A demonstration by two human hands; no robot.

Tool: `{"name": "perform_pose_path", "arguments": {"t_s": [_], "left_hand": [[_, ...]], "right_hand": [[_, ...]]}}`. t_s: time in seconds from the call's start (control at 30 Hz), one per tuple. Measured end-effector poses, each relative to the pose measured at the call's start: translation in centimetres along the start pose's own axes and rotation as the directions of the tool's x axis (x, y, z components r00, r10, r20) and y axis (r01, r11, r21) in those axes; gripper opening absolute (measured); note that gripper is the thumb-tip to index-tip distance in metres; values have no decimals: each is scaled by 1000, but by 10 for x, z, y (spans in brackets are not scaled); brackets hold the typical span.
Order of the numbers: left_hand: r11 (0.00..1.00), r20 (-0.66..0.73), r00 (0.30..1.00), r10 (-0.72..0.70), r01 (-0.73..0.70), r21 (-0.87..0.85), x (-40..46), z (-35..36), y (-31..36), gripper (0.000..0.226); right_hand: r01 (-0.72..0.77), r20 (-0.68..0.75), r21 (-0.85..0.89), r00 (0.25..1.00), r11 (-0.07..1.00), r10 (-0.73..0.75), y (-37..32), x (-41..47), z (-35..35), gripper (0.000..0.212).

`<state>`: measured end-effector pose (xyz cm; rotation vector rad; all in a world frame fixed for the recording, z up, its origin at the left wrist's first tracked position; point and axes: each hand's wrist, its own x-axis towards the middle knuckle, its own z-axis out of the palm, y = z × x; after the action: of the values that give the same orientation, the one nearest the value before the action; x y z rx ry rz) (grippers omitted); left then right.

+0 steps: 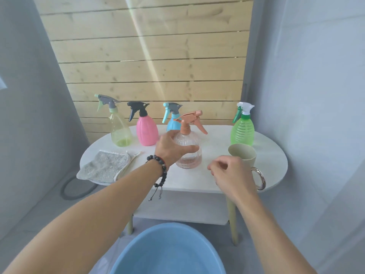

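A clear ribbed spray bottle (191,155) with an orange trigger head stands upright in the middle of the white oval table (274,155). My left hand (170,148) grips its body from the left, thumb across the front. A beaded bracelet hangs on that wrist. My right hand (230,176) hovers just right of the bottle with loosely curled fingers and holds nothing. It partly covers a beige cup (244,154) with a ring handle.
Along the table's back stand a yellow-green spray bottle (119,131), a pink one (147,130), a blue one (172,122) half hidden, and a green one (242,130). A grey cloth (105,167) lies at the left edge. A blue basin (167,252) sits on the floor below.
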<state>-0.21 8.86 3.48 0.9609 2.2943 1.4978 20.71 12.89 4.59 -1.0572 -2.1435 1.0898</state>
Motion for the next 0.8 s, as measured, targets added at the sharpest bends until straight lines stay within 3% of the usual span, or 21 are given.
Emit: {"name": "perform_pose_path", "arguments": {"t_s": [0.13,0.27,0.47,0.63,0.8], "left_hand": [[997,22,1000,-5,3,77,37,34,17,82],[992,53,998,-34,27,127,71,60,26,102],[975,82,996,-45,26,222,104,79,25,89],[975,172,984,-34,-5,224,116,82,17,93],[976,264,965,-2,-56,212,124,80,11,72]], "right_hand": [[0,-103,13,995,1000,2,1,9,-16,21],[6,-177,-23,984,1000,-10,3,11,-27,19],[11,-215,-54,976,998,-23,14,21,-34,20],[11,-215,-73,976,997,-26,20,25,-35,20],[19,-224,-105,974,994,-42,21,26,-36,21]]}}
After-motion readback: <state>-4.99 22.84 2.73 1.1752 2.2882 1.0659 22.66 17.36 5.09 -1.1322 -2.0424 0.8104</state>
